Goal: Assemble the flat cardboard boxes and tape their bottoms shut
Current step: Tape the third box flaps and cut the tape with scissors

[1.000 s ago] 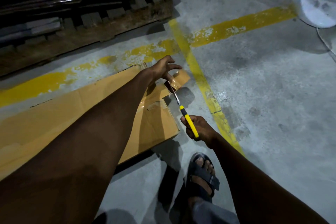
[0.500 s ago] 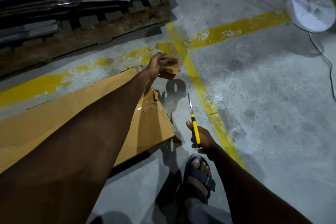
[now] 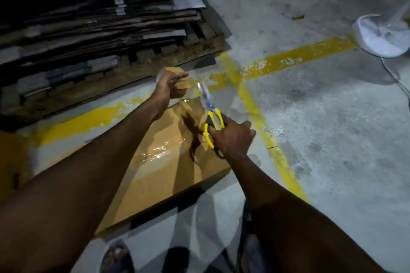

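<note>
The brown cardboard box [image 3: 168,175] lies on the grey concrete floor [image 3: 332,139], near and in the middle, with a strip of shiny clear tape [image 3: 155,150] along its bottom. Just beyond its far edge the left hand [image 3: 167,87] grips a brown roll of tape [image 3: 180,93]. To the right, the right hand [image 3: 233,137] holds the yellow-handled scissors [image 3: 213,118], blades pointing far. I judge the step as cutting the tape: the blades must meet it between roll and box, and the roll must keep it taut.
</note>
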The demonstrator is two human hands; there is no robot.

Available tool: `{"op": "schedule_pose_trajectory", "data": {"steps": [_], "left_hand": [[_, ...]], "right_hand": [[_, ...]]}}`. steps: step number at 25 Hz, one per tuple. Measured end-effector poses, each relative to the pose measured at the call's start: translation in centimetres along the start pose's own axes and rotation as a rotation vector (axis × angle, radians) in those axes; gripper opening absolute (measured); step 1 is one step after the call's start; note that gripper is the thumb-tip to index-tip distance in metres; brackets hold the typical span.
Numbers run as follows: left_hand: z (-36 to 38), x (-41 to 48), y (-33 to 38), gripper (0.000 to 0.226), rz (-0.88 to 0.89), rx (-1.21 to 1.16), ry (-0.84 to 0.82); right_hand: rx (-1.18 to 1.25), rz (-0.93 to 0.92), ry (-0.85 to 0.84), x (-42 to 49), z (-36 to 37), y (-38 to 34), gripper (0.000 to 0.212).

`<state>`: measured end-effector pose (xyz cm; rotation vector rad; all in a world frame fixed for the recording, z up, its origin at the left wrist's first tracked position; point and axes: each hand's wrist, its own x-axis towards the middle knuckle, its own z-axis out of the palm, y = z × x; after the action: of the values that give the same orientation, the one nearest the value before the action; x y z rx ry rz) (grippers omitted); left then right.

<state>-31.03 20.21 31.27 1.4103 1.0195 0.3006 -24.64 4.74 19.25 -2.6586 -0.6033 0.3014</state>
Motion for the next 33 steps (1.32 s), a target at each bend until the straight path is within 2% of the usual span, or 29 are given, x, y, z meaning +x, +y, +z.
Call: {"op": "schedule_pose_trajectory", "data": {"steps": [2,6,8,11,13,15,16,17,19,20,21,23,24,26,29,33], "left_hand": [[-3.6,-3.5,0.0,0.043,-0.025,0.049,0.112],[-7.9,-9.6,-3.0,0.026,-0.116,0.107,0.165],[-8.7,-10.8,-4.5,0.026,-0.107,0.104,0.094],[-9.1,-10.3,-4.0,0.027,-0.027,0.181,0.025],[-9.3,-8.7,-3.6,0.024,0.016,0.205,0.014],[-9.4,-7.1,-4.9,0.031,0.025,0.284,-0.004],[-9.3,-6.3,-5.7,0.032,0.018,0.298,-0.014],[-9.0,-5.9,-6.3,0.031,0.007,0.312,-0.023],[-8.2,-5.5,-6.7,0.035,-0.003,0.34,-0.014],[-7.9,-5.2,-6.9,0.041,-0.004,0.354,-0.012],[-7.8,-5.0,-6.9,0.046,-0.001,0.374,-0.006],[-7.6,-4.4,-7.2,0.053,0.008,0.397,-0.007],[-7.4,-4.2,-7.3,0.054,0.015,0.399,-0.011],[-7.1,-3.7,-7.6,0.049,0.018,0.404,-0.003],[-6.2,-3.3,-8.2,0.03,0.0,0.418,0.012],[-5.9,-3.3,-8.5,0.03,-0.001,0.465,0.011]], "right_hand": [[-0.108,-0.109,-0.065,-2.2,0.5,-3.1,0.05],[-0.2,-0.106,-0.265,-6.7,4.1,-5.1,0.051],[-0.225,-0.134,-0.235,-7.9,5.2,-5.5,0.047],[-0.36,-0.284,-0.17,-7.4,4.9,-5.4,0.026],[-0.405,-0.37,-0.171,-6.3,4.8,-5.4,0.023],[-0.359,-0.423,-0.12,-5.0,5.4,-5.2,0.02],[-0.257,-0.356,-0.042,-4.3,5.8,-4.8,0.021],[-0.088,-0.215,0.053,-3.4,6.0,-4.4,0.022],[0.296,0.193,0.123,-1.0,5.0,-3.4,0.023],[0.441,0.372,0.077,0.6,5.1,-2.3,0.026],[0.551,0.497,-0.054,2.2,5.5,-1.3,0.029],[0.694,0.602,-0.354,4.7,6.0,-0.1,0.026],[0.76,0.646,-0.421,5.8,6.4,0.4,0.023],[0.899,0.712,-0.487,6.8,6.4,0.5,0.02],[1.019,0.716,-0.564,7.7,5.5,0.8,0.017],[1.071,0.705,-0.646,8.0,5.9,1.3,0.017]]}}
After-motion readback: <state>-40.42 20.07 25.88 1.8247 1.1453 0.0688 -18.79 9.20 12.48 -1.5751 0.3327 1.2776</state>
